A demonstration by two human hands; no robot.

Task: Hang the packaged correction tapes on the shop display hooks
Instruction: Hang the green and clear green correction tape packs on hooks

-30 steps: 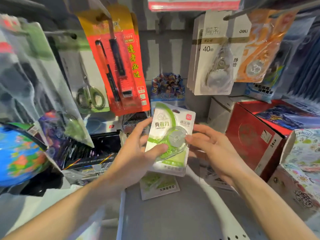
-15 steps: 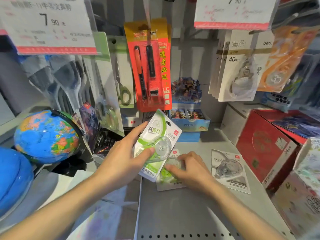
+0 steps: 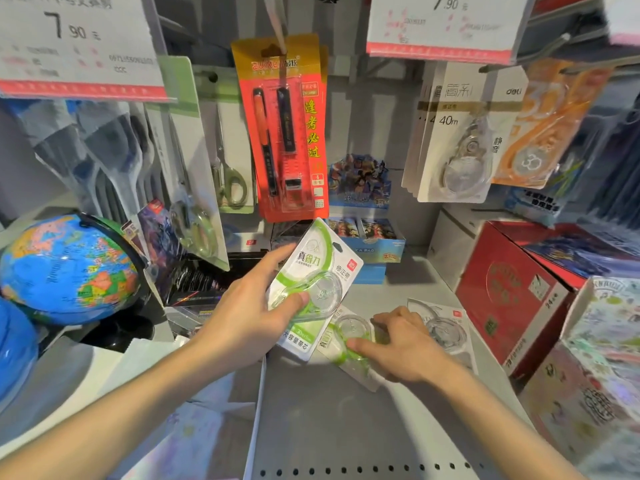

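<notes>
Left hand (image 3: 249, 317) grips one green correction tape (image 3: 313, 289); right hand (image 3: 405, 348) grasps another (image 3: 349, 341) on the shelf (image 3: 346, 427); neither is hung yet.

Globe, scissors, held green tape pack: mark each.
globe (image 3: 69, 268), head view, its blue front.
scissors (image 3: 230, 183), head view, the handles.
green tape pack (image 3: 317, 282), head view, the card's middle.
</notes>
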